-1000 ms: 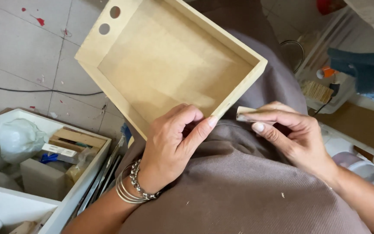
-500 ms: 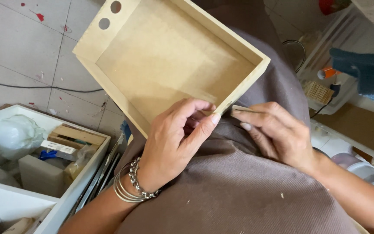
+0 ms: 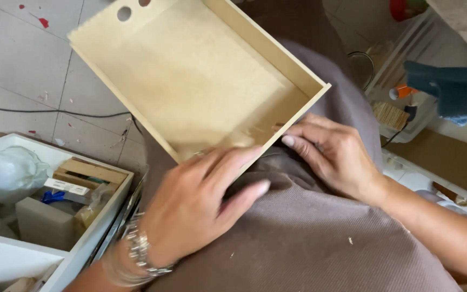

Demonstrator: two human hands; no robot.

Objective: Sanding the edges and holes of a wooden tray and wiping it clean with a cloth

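The left hand (image 3: 201, 208) pressed flat on the near rim of the wooden tray (image 3: 201, 86); the right hand (image 3: 333, 157) steadied its corner, grip perhaps pinching something small; sanding looked unfinished.

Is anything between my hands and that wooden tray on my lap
Nothing visible does. The left hand already lies over the near edge of the tray, and the right hand touches its near corner. Only the brown cloth lies under both.

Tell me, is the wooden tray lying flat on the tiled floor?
No, the wooden tray rests tilted on the person's lap, with the left hand and right hand at its near edge.
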